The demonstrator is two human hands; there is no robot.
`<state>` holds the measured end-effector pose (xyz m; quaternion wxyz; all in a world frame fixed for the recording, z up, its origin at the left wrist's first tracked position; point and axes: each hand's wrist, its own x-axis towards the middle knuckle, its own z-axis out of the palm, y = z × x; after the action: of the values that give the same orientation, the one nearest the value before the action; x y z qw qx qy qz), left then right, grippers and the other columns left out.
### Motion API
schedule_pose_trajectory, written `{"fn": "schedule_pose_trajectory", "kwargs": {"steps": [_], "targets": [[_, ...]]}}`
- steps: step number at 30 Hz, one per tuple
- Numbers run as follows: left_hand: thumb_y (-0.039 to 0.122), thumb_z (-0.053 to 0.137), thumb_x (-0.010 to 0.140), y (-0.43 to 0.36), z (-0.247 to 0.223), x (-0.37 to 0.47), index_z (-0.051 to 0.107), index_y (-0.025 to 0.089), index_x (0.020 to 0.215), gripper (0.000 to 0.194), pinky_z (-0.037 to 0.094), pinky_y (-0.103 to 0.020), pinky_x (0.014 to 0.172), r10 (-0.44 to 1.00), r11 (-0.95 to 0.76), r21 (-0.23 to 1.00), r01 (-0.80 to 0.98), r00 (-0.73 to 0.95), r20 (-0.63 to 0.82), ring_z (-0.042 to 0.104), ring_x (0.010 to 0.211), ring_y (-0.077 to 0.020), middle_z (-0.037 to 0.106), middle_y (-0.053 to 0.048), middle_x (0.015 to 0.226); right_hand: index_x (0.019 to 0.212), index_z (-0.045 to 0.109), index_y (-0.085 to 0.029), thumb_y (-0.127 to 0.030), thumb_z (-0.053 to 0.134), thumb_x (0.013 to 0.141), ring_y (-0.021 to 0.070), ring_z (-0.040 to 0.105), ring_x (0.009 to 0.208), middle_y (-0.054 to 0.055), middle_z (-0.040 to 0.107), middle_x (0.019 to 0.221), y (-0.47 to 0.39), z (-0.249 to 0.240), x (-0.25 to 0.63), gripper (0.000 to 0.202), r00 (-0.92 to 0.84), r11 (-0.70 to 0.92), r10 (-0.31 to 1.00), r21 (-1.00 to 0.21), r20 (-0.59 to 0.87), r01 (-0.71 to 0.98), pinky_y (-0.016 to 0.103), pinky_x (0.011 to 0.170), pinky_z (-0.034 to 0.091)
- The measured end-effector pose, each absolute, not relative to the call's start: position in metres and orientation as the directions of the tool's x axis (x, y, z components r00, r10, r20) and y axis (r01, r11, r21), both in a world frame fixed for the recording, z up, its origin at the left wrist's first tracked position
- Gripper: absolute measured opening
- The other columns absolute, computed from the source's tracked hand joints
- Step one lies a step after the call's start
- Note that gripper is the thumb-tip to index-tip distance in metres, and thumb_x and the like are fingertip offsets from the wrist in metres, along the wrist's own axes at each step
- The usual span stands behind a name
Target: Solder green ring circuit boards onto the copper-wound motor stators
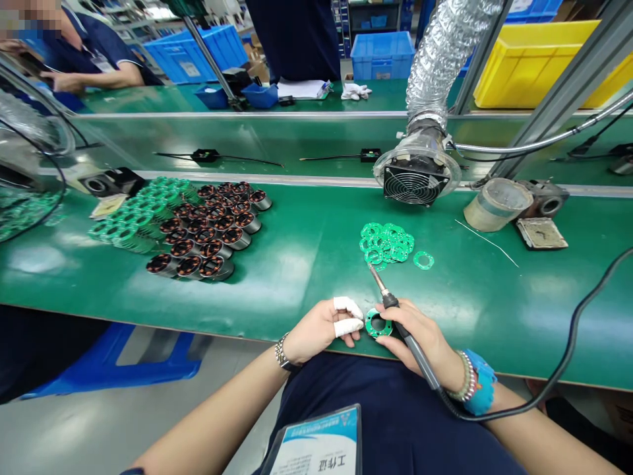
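A soldering iron (413,349) lies in my right hand (428,336), its metal tip pointing up and away over the table. The thumb and forefinger of that same hand also reach to either side of a green ring-shaped circuit board (370,328) near the table's front edge. What is beneath this board is hidden. My left hand (329,326) is just left of the board, with white covers on thumb and forefinger. These two fingers are apart, their tips close to the board's rim; I cannot tell if they touch it. Beyond lies a loose pile of green ring boards (388,243).
Rows of copper-wound motor stators (212,241) stand at left beside stacked green boards (148,204). A fan with a foil duct (415,178) stands behind the pile. To the right are a round pot (497,204), a sponge tray (541,233) and solder wire (487,243). The iron's cable (568,343) loops right.
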<state>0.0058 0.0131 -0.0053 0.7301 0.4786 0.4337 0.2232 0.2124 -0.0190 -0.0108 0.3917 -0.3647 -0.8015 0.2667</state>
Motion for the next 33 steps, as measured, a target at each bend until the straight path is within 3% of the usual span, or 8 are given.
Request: {"fn": "schedule_pose_trajectory", "kwargs": {"steps": [8,12,16,21,24,27,30,33], "targets": [[0.034,0.068,0.07,0.02,-0.001,0.014,0.056,0.013,0.073,0.024,0.047,-0.02,0.05,0.745,0.356,0.927,0.119,0.562,-0.359,0.056,0.049,-0.0072,0.058,0.001,0.063,0.111,0.048,-0.02,-0.019,0.056,0.085,0.0212,0.055,0.094,0.009,0.06,0.102,-0.018,-0.012,0.212,0.027,-0.428,0.596,0.789,-0.717,0.44,0.362,0.037,0.08,0.05],[0.031,0.068,0.07,0.01,0.001,0.026,0.047,0.015,0.073,0.027,0.044,-0.018,0.045,0.814,0.389,0.921,0.029,0.457,-0.359,0.052,0.045,-0.0052,0.052,0.005,0.061,0.111,0.047,-0.02,-0.018,0.056,0.085,0.0219,0.054,0.096,0.009,0.059,0.103,-0.019,-0.014,0.213,0.028,-0.431,0.593,0.79,-0.721,0.436,0.358,0.038,0.081,0.049],[0.029,0.066,0.072,-0.001,-0.002,0.037,0.041,0.018,0.078,0.028,0.041,-0.016,0.04,0.88,0.381,0.92,-0.094,0.34,-0.33,0.046,0.043,-0.0045,0.044,0.008,0.06,0.111,0.048,-0.02,-0.017,0.055,0.085,0.0214,0.055,0.096,0.01,0.059,0.104,-0.02,-0.015,0.212,0.027,-0.432,0.585,0.795,-0.727,0.426,0.36,0.038,0.081,0.049],[0.038,0.055,0.08,0.0,-0.003,0.031,0.045,0.018,0.094,0.026,0.046,-0.02,0.043,0.837,0.453,0.886,-0.093,0.385,-0.388,0.047,0.048,-0.0061,0.046,0.004,0.069,0.113,0.047,-0.019,-0.021,0.06,0.083,0.0225,0.057,0.103,0.012,0.058,0.113,-0.022,-0.011,0.215,0.033,-0.404,0.546,0.824,-0.747,0.397,0.379,0.037,0.086,0.05],[0.043,0.059,0.076,0.002,-0.001,0.021,0.043,0.019,0.111,0.045,0.049,-0.022,0.048,0.853,0.337,0.94,0.043,0.408,-0.324,0.053,0.06,-0.0093,0.05,-0.003,0.089,0.114,0.046,-0.02,-0.02,0.059,0.083,0.0223,0.055,0.11,0.012,0.057,0.118,-0.021,-0.009,0.225,0.033,-0.286,0.507,0.861,-0.748,0.42,0.429,0.036,0.092,0.048],[0.041,0.074,0.061,-0.001,-0.004,0.022,0.042,0.019,0.12,0.07,0.051,-0.029,0.059,0.881,0.013,0.929,0.369,0.436,-0.186,0.055,0.067,-0.013,0.053,-0.007,0.099,0.112,0.047,-0.02,-0.017,0.056,0.085,0.0216,0.058,0.107,0.012,0.058,0.118,-0.016,-0.012,0.242,0.029,-0.102,0.448,0.877,-0.721,0.47,0.529,0.037,0.091,0.048],[0.041,0.071,0.066,-0.006,-0.009,0.031,0.049,0.017,0.117,0.061,0.051,-0.037,0.073,0.893,-0.202,0.802,0.563,0.442,-0.085,0.058,0.074,-0.0184,0.059,-0.008,0.097,0.112,0.046,-0.021,-0.018,0.057,0.084,0.0218,0.062,0.1,0.012,0.057,0.121,-0.008,-0.018,0.26,0.03,0.008,0.4,0.859,-0.682,0.511,0.612,0.038,0.089,0.049],[0.04,0.064,0.074,-0.006,-0.012,0.036,0.049,0.017,0.119,0.052,0.051,-0.038,0.079,0.886,-0.27,0.76,0.591,0.461,-0.043,0.061,0.082,-0.021,0.06,-0.01,0.107,0.115,0.044,-0.02,-0.019,0.057,0.084,0.0215,0.063,0.098,0.012,0.056,0.121,-0.002,-0.02,0.275,0.034,0.018,0.377,0.851,-0.636,0.524,0.673,0.037,0.087,0.051]]}}
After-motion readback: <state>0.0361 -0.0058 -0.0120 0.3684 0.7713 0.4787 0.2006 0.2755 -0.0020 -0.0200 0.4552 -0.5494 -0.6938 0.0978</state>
